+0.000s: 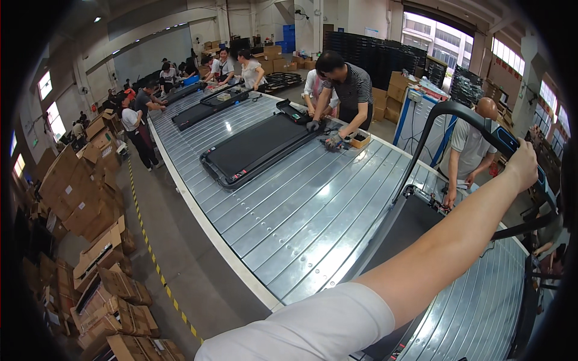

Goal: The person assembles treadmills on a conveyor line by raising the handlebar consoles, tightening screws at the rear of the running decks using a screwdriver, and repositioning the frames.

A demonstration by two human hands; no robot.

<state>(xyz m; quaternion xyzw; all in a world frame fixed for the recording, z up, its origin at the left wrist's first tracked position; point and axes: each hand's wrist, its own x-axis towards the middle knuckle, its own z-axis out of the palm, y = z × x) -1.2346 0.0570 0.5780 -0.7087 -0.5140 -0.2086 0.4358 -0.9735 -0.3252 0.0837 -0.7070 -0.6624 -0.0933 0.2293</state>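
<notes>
My left arm, in a light short sleeve, stretches across the lower right. At its end my left hand (524, 165) is closed round the black handlebar frame (451, 108) of a treadmill, beside a dark panel with a small blue mark. The frame stands raised over the treadmill's dark deck (391, 240), which lies on the metal roller table (289, 234) and is partly covered by my arm. Just past the frame a co-worker (472, 141) in a light shirt bends with both hands near the deck's end. My right hand is out of sight.
Farther along the table lies another treadmill (259, 147); a gloved co-worker (349, 90) leans over its end beside a small parts box (360, 139). More people work beyond. Cardboard boxes (84, 186) pile up at left, past a yellow-black floor line (147, 240). A white-blue cabinet (421, 123) stands behind the table.
</notes>
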